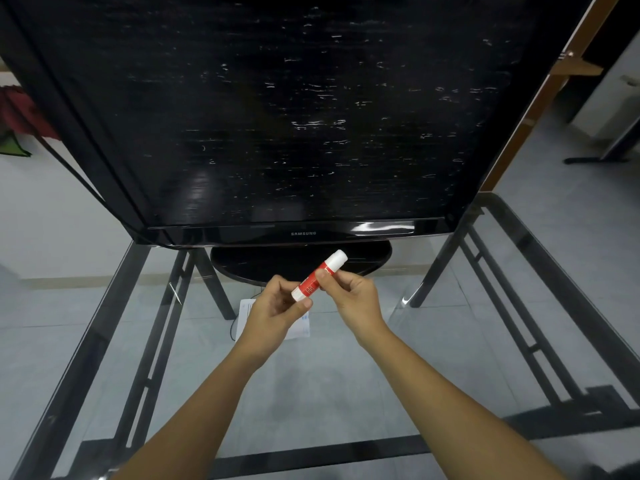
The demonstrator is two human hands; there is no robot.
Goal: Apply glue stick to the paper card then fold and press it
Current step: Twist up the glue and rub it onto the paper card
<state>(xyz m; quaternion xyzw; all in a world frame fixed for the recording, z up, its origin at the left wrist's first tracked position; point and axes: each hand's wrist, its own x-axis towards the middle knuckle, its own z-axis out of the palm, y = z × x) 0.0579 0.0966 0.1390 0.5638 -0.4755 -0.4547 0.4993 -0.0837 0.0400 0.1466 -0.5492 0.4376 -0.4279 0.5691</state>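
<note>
A red and white glue stick [316,278] is held tilted above the glass table, its white cap pointing up and to the right. My left hand [275,308] grips its lower white end. My right hand [353,296] pinches the red body just below the cap. The cap is on. A white paper card [303,328] lies flat on the glass directly under my hands; my left hand and wrist hide most of it.
A large black television [277,116] on an oval black stand [367,258] fills the back of the glass table [346,393]. The table's black metal frame [540,334] shows through the glass. A thin black cable [231,332] hangs below near the card.
</note>
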